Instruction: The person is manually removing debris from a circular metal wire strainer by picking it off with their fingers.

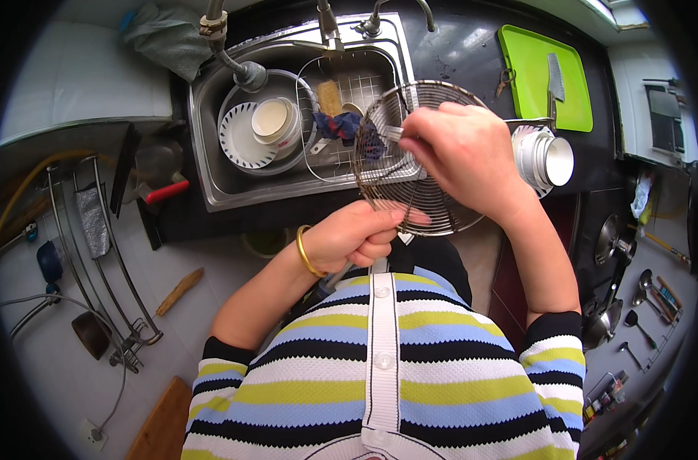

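Observation:
In front of my body, above the sink's front edge, is a round spiral-wire skimmer with dark residue on its wires. My left hand, a gold bangle on its wrist, is closed on the skimmer at its near left rim. A grey rod, perhaps the handle, shows below that fist. My right hand lies over the skimmer's mesh, pinching a small pale object between thumb and fingers; what it is cannot be made out. Behind the mesh, a crumpled dark blue and red cloth lies in the wire basket.
The steel sink holds a metal basin with a patterned plate and bowls. A yellow sponge sits in the basket. Rightward are stacked bowls and a green cutting board with a kitchen knife. Faucets overhang the sink.

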`<move>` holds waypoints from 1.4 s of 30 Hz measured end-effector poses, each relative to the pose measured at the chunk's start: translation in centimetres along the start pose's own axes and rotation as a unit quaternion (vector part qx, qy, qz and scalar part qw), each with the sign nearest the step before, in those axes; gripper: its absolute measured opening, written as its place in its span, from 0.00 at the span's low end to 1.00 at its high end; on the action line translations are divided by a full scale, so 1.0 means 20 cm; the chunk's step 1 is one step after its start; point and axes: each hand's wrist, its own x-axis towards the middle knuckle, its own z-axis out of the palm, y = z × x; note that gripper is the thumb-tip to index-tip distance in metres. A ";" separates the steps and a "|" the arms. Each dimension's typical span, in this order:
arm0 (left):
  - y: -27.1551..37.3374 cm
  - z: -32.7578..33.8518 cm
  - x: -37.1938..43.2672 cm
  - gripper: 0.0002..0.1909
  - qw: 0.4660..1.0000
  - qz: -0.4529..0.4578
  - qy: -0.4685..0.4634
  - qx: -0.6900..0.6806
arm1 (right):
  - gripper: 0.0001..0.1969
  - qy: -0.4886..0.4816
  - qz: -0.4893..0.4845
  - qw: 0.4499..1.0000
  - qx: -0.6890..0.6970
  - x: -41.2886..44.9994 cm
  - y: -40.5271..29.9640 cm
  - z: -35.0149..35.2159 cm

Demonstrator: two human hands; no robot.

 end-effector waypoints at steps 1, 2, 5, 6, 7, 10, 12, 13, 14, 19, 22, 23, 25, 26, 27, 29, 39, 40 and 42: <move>0.00 0.00 0.00 0.17 1.000 0.004 -0.002 0.002 | 0.08 0.005 -0.039 0.998 0.041 0.00 0.00 0.02; 0.01 0.00 -0.01 0.12 1.000 0.019 -0.005 -0.015 | 0.08 -0.020 -0.053 0.996 0.063 0.00 -0.02 0.02; 0.01 -0.02 -0.01 0.08 1.000 0.018 0.015 -0.015 | 0.09 -0.080 -0.072 0.991 0.084 -0.01 -0.07 0.02; 0.01 -0.02 -0.01 0.08 1.000 0.017 0.015 -0.014 | 0.08 -0.092 -0.072 0.989 0.087 -0.02 -0.07 0.03; 0.01 -0.01 -0.01 0.08 1.000 0.016 0.016 -0.013 | 0.08 -0.104 -0.073 0.988 0.091 -0.02 -0.07 0.04; 0.01 -0.01 -0.01 0.08 1.000 0.019 0.014 -0.018 | 0.08 -0.080 -0.070 0.992 0.071 -0.02 -0.07 0.06; 0.02 -0.01 -0.01 0.08 0.999 0.023 0.013 -0.023 | 0.08 -0.069 -0.072 0.993 0.059 -0.02 -0.06 0.08; 0.03 0.00 -0.01 0.08 1.000 0.018 0.008 -0.017 | 0.07 -0.043 -0.073 0.996 0.038 -0.02 -0.06 0.08; 0.03 0.00 -0.02 0.10 1.000 0.013 0.004 -0.011 | 0.07 -0.017 -0.075 0.997 0.016 -0.01 -0.05 0.09; 0.01 0.00 -0.02 0.17 1.000 0.006 0.006 0.006 | 0.07 0.003 -0.041 0.999 0.007 -0.01 -0.03 0.04; 0.01 -0.03 -0.02 0.17 1.000 0.015 0.009 0.001 | 0.09 0.041 -0.065 0.996 0.054 0.02 -0.09 -0.02; 0.01 -0.04 -0.02 0.17 1.000 0.022 -0.011 0.005 | 0.09 0.041 -0.066 0.996 0.054 0.03 -0.09 -0.07; 0.02 -0.05 -0.03 0.17 0.999 0.028 -0.028 0.008 | 0.09 0.162 -0.048 0.986 0.018 0.05 -0.11 -0.15; 0.04 -0.06 -0.04 0.17 0.999 0.034 -0.015 0.015 | 0.11 0.178 -0.005 0.984 0.004 0.05 -0.12 -0.20; 0.05 -0.06 -0.05 0.17 0.999 0.042 -0.004 0.025 | 0.13 0.195 0.038 0.980 -0.014 0.04 -0.13 -0.25; 0.06 -0.07 -0.06 0.16 0.998 0.052 0.006 0.030 | 0.24 0.230 0.112 0.967 0.000 0.04 -0.07 -0.27; 0.14 -0.09 -0.06 0.14 0.897 0.280 0.205 0.274 | 0.12 0.098 0.284 0.896 0.327 -0.03 0.06 -0.08; 0.15 -0.10 -0.06 0.14 0.890 0.303 0.217 0.263 | 0.09 0.113 0.288 0.897 0.316 -0.04 0.05 -0.08; 0.15 -0.09 -0.06 0.14 0.899 0.321 0.220 0.198 | 0.09 0.132 0.295 0.888 0.328 -0.04 0.04 -0.08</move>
